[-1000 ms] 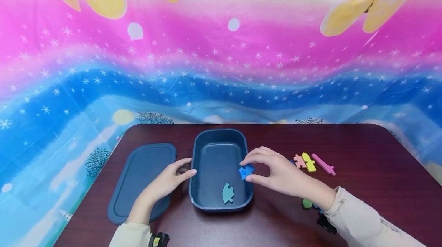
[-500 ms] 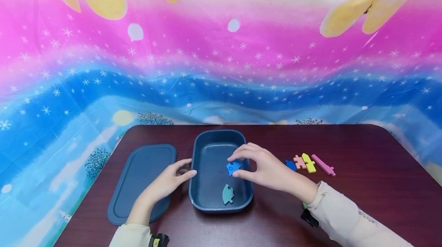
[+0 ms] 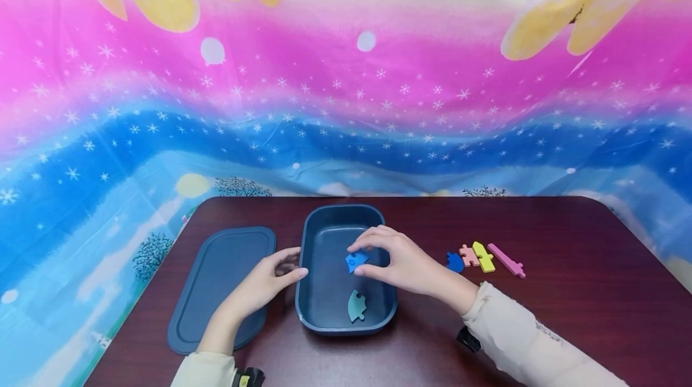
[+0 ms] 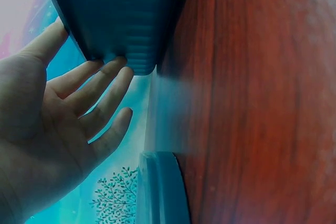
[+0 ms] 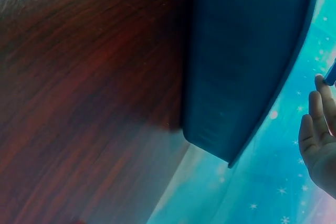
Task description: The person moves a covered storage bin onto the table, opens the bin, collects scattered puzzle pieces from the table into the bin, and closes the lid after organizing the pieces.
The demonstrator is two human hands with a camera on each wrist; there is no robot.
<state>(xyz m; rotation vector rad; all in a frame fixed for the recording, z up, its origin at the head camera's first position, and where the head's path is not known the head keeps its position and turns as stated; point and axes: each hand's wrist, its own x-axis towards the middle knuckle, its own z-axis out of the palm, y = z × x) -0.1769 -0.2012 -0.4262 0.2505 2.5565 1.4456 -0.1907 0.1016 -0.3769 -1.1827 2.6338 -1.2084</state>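
A dark blue box (image 3: 346,328) stands without its lid on the table. A green puzzle piece (image 3: 356,306) lies on the box's floor, toward the near end. Over the inside of the box, my right hand (image 3: 402,264) pinches a blue puzzle piece (image 3: 355,262) between thumb and fingers. In the right wrist view only part of that hand (image 5: 320,140) shows, at the right edge. My left hand (image 3: 265,279) touches the box's left side with the thumb at the rim. Its fingers (image 4: 107,95) look fairly straight against the outer wall in the left wrist view.
The matching lid (image 3: 221,285) lies flat left of the box. To the right, a round blue piece (image 3: 455,262), a pink piece (image 3: 469,255), a yellow piece (image 3: 483,256) and a long magenta piece (image 3: 506,259) lie on the dark red table (image 3: 584,291). A patterned cloth (image 3: 346,104) hangs behind.
My right hand has moved left with the blue puzzle piece, from the box's right rim to over its middle, uncovering the round blue piece. The left hand has stayed put.
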